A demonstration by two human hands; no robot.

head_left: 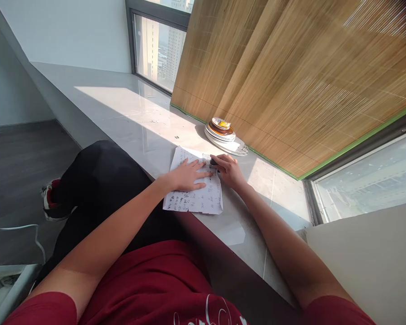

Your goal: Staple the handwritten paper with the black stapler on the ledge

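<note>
Paper (205, 198) juts over the window ledge's (122, 126) near edge, ledge running leftward. The left grip (185, 176) lies spread on paper; the right grip (228, 168) pinches a dark object (213, 161). Stacked plates (220, 137) carry something yellow (224, 124).

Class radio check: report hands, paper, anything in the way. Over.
Left hand flat on handwritten paper; right hand pinching small dark object at its edge. Paper on ledge. Stacked plates beyond, blocking neither hand.
</note>
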